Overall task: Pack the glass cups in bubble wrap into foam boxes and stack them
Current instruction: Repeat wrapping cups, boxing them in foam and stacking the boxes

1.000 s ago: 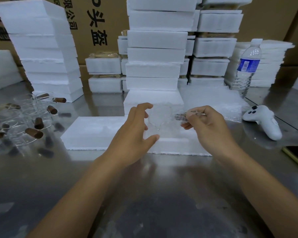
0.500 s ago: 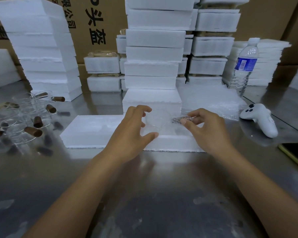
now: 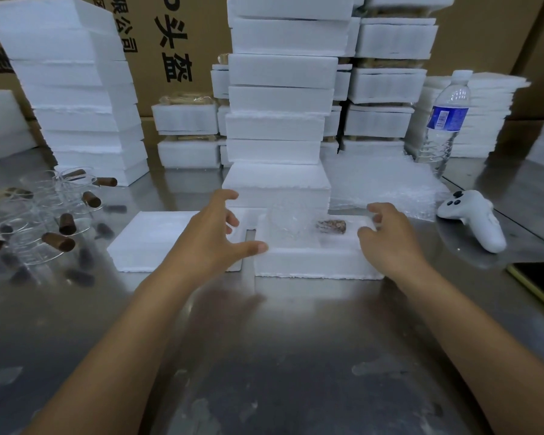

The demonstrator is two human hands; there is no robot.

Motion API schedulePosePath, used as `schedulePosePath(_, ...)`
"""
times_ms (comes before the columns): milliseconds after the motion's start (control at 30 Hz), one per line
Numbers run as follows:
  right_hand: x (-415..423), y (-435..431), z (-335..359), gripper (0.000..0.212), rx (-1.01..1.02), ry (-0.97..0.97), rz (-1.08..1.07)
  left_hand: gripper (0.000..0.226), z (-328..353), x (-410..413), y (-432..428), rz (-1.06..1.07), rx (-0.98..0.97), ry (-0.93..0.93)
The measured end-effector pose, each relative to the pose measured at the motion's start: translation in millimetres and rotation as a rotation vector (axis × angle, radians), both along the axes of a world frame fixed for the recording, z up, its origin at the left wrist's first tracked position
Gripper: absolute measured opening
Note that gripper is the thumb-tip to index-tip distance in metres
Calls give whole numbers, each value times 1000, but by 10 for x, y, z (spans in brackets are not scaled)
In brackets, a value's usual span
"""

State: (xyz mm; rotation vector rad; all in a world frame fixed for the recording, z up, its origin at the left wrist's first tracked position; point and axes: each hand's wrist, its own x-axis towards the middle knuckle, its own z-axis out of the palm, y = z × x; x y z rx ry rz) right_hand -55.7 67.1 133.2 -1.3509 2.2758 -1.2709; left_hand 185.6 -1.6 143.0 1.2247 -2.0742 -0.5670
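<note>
Half a second ago both hands were closed round the bubble-wrapped glass cup (image 3: 285,222) above the box. Now the cup lies in the recess of the open foam box (image 3: 314,262) with its brown handle (image 3: 331,227) pointing right, and both hands have let go and drawn apart.

The left grip (image 3: 208,237) is released, fingers spread, over the gap between the box and a second foam piece (image 3: 151,240) lying just beside it on the left. Its thumb reaches the box's front left corner, though the blur makes contact hard to judge. The right grip (image 3: 387,240) is also released, fingers loosely bent over the box's right end and holding nothing.

Directly behind the box stands a tall stack of foam boxes (image 3: 280,127), with a sheet of bubble wrap (image 3: 383,183) to its right on the steel counter (image 3: 264,356). A water bottle (image 3: 446,120) and a white controller (image 3: 474,221) sit further right, and a dark flat device (image 3: 540,284) lies at the right edge. Unwrapped glass cups (image 3: 29,215) with brown handles crowd the counter's left side, in front of another foam stack (image 3: 73,89).
</note>
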Motion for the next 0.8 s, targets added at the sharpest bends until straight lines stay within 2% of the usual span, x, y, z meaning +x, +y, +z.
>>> schedulePosePath(167, -116, -14, 22, 50, 107, -129, 45, 81, -39, 39, -13, 44, 60, -70)
schedulePosePath(367, -192, 31, 53, 47, 99, -113, -62, 50, -74, 19, 17, 59, -4, -170)
schedulePosePath(433, -185, 38, 58, 46, 100, -121, -60, 41, -58, 9, 36, 71, -39, -139)
schedulePosePath(533, -180, 48, 56, 44, 106, -123, -59, 30, 18, -7, 75, 113, -107, 2)
schedulePosePath(667, -156, 36, 39, 41, 117, -108, -44, 17, 201, 29, 134, 127, -362, 331)
schedulePosePath(800, -113, 18, 7, 41, 110, -74, -13, 18, 392, 24, 248, 21, -622, 636)
